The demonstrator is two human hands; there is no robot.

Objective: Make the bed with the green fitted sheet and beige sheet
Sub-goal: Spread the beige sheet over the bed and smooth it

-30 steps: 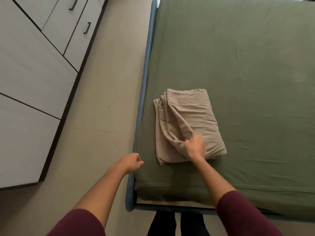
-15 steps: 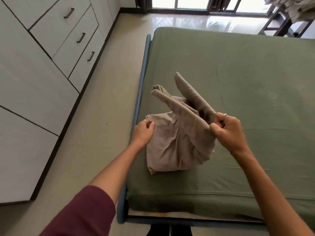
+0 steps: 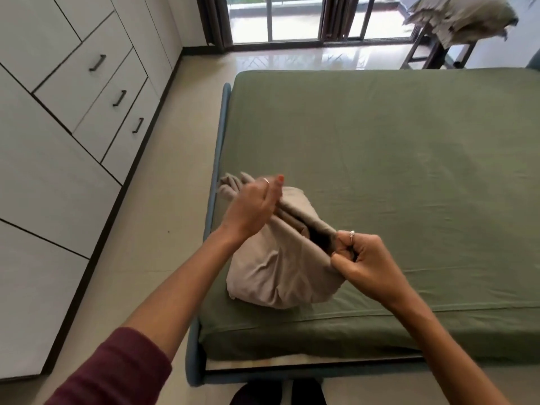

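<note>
Beige sheet (image 3: 280, 267), on green sheet (image 3: 394, 171) near corner: your left hand (image 3: 251, 209) and right hand (image 3: 362, 264) both grip it. No lettering readable.

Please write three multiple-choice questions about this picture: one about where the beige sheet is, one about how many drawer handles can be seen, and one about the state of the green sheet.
1. Where is the beige sheet?
A. on the floor
B. on the bed's near left corner
C. in a drawer

2. How many drawer handles show on the cabinet?
A. one
B. three
C. five

3. What is the state of the green sheet?
A. spread over the mattress
B. folded in a pile
C. hanging from a rack

Key:
1 B, its bunched bulk rests there, while the left hand and the right hand grip an edge each.
2 B, three dark handles stand in a slanting row.
3 A, it covers the whole top and wraps the near edge.
</note>
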